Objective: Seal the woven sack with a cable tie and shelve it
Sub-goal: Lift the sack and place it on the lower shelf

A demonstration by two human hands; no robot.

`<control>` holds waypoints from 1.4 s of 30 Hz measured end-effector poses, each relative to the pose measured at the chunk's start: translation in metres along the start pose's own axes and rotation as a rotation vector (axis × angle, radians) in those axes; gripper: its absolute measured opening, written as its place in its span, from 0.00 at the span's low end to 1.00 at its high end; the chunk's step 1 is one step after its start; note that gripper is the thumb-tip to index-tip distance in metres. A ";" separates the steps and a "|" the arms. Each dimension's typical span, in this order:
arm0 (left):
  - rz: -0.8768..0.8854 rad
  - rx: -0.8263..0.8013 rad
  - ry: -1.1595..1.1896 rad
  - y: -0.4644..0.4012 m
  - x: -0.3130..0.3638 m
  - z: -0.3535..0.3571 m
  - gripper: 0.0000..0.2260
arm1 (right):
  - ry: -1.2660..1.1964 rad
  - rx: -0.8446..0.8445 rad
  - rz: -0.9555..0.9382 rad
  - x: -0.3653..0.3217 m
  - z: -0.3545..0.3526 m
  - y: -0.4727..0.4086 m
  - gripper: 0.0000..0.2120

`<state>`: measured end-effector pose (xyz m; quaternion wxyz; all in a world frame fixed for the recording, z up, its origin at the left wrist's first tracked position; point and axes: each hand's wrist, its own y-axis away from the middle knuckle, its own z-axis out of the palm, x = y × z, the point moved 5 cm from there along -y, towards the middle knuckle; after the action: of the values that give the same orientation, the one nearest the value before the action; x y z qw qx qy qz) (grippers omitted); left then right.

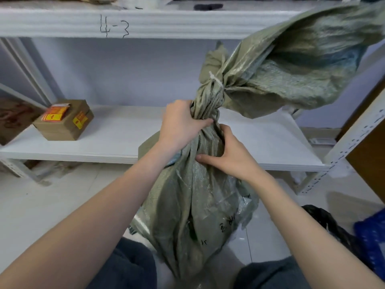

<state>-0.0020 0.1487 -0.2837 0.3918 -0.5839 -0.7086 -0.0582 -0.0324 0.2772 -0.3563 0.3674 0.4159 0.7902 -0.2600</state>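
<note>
A grey-green woven sack [193,207] stands on the floor between my knees, in front of the white shelf [116,140]. Its neck is bunched tight, and a white cable tie [216,79] circles it above my hands. The loose top of the sack flares up and to the right above the tie. My left hand [181,122] is shut around the neck just below the tie. My right hand [225,155] grips the sack's body slightly lower, thumb pressed into the fabric.
A brown cardboard box [64,119] with yellow and red labels sits at the shelf's left end, beside a larger carton [12,119]. The upper shelf [145,21] is marked "4-3". A perforated upright [343,151] stands right. A black bag [327,224] and blue item [373,238] lie lower right.
</note>
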 end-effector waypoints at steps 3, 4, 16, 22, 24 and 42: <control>0.030 0.046 0.001 -0.011 0.020 -0.021 0.11 | 0.005 0.062 -0.048 -0.023 -0.019 0.005 0.47; 0.040 0.061 -0.005 -0.015 0.027 -0.028 0.10 | 0.028 0.084 -0.074 -0.031 -0.025 0.011 0.49; 0.148 0.178 0.016 -0.065 0.078 -0.065 0.11 | 0.752 0.034 -0.150 -0.061 -0.012 0.069 0.56; 0.196 0.218 0.026 -0.079 0.086 -0.066 0.10 | 0.761 0.077 -0.140 -0.059 -0.008 0.038 0.53; 0.221 0.233 0.015 -0.080 0.090 -0.068 0.12 | 0.746 0.091 -0.147 -0.062 -0.006 0.035 0.53; 0.348 0.322 0.008 -0.076 0.128 -0.105 0.10 | 0.798 0.200 -0.266 -0.070 -0.033 0.009 0.52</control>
<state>-0.0184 0.1688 -0.1031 0.4868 -0.6272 -0.5957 0.1215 -0.0096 0.2728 -0.2817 -0.0458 0.4117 0.8881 -0.1992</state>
